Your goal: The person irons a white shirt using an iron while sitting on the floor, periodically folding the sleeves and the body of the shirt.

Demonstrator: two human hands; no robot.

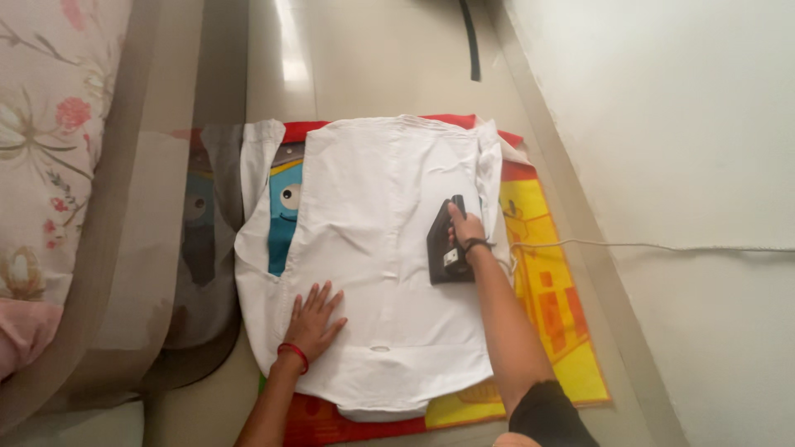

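A white shirt (381, 215) lies spread flat on a colourful cartoon mat (563, 323) on the floor. My left hand (315, 319) presses flat on the shirt's lower left part, fingers spread; a red band circles that wrist. My right hand (465, 225) grips the handle of a dark iron (443, 248), which rests on the shirt's right side. A white cord (646, 245) runs from the iron to the right along the wall.
A sheer grey curtain (157, 248) hangs on the left and overlaps the mat's left edge. Floral bedding (50, 124) sits at the far left. A white wall (687, 149) rises on the right. Glossy floor tiles (373, 58) extend beyond the mat.
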